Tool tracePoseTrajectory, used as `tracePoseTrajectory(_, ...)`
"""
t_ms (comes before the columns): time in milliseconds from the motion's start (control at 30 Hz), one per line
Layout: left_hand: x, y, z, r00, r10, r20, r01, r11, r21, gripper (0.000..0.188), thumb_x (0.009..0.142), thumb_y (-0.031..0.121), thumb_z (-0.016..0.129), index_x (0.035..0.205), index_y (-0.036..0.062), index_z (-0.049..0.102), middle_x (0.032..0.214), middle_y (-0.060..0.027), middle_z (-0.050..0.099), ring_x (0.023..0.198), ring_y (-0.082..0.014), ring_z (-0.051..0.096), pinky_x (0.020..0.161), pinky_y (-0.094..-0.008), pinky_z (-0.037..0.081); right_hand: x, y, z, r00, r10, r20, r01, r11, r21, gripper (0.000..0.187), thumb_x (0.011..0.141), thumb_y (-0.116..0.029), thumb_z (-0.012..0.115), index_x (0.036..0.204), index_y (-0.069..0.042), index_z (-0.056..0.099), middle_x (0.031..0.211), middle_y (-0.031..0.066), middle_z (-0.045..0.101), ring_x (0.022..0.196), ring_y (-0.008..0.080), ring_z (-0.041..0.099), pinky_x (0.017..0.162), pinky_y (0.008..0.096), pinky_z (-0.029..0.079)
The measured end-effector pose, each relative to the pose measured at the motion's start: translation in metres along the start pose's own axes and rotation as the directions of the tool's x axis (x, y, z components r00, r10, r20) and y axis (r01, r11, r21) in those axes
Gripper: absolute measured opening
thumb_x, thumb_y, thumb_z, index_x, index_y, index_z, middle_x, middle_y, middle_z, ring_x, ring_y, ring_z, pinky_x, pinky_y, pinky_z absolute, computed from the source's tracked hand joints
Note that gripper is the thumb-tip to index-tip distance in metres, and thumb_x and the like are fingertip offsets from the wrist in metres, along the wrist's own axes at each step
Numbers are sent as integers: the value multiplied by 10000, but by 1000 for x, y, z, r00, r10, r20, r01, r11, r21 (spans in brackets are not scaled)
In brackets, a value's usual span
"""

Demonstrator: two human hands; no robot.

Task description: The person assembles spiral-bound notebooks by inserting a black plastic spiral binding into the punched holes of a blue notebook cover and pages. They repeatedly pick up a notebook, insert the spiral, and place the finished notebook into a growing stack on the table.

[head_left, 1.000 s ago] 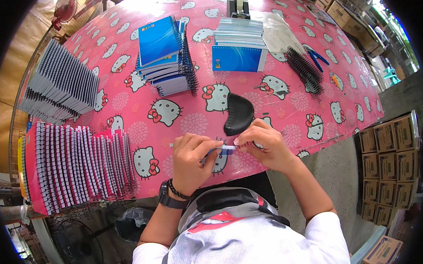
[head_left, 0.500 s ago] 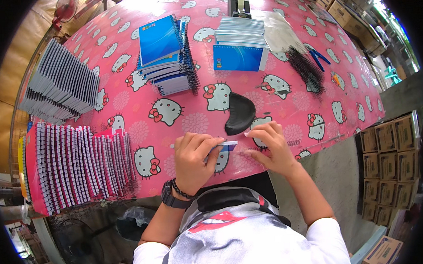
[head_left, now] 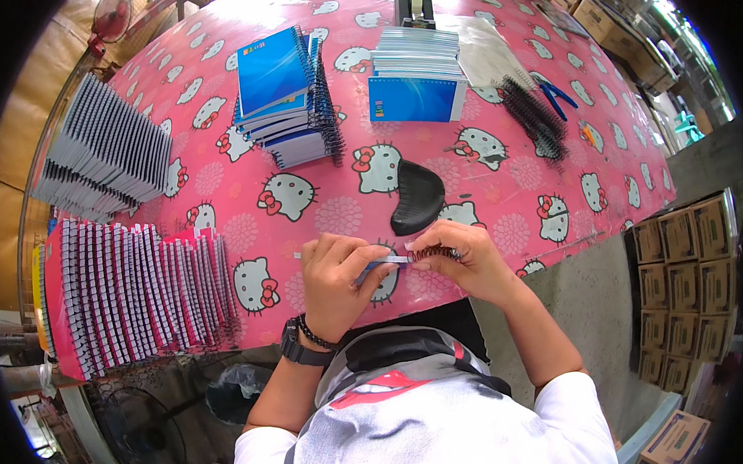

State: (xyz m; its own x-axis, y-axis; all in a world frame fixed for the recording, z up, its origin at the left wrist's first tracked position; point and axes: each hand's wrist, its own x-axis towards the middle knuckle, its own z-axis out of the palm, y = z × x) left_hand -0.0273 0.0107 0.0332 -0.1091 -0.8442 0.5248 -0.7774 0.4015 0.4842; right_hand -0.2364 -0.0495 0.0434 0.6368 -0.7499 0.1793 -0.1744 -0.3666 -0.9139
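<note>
My left hand [head_left: 336,276] grips a thin stack of notebook pages [head_left: 387,260], seen edge-on as a narrow blue-white strip, at the near edge of the pink cartoon-cat table [head_left: 306,221]. My right hand [head_left: 462,257] pinches a black spiral binding coil [head_left: 434,252] against the right end of that strip. A black curved pad [head_left: 417,197] lies just beyond the hands. Further off stand a leaning pile of blue spiral notebooks [head_left: 282,95] and a neat stack of unbound blue booklets [head_left: 417,75].
Rows of bound notebooks stand on edge at the left [head_left: 128,292] and far left [head_left: 101,150]. Loose black coils [head_left: 534,115], blue pliers [head_left: 556,92] and a tape dispenser [head_left: 415,3] lie at the back. Cardboard boxes [head_left: 684,287] stack at the right; a fan [head_left: 111,17] stands far left.
My right hand has shifted slightly right along the strip's edge with the coil. My left hand keeps its hold in about the same place.
</note>
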Motion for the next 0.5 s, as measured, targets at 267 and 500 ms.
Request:
tracePoseTrajectory(267,1,1,-1,1000,-3,2,3,1000,-5,207,680,194,779,854,149,676,794,29,595,780,-174,539,732,-332,353,4,-1,-1,991,-118,-64,104,976,-190,244,729,13,705,958,-54,649,878,74,605,835,238,592,726,334,478)
tracePoseTrajectory(500,2,0,0,1000,-5,-5,5,1000,-19,194,685,194,779,842,139,679,783,18,597,774,-182,537,728,-337,352,7,-3,3,980,-194,-39,177,947,-267,293,662,53,711,919,-67,638,888,78,580,863,258,566,729,353,471)
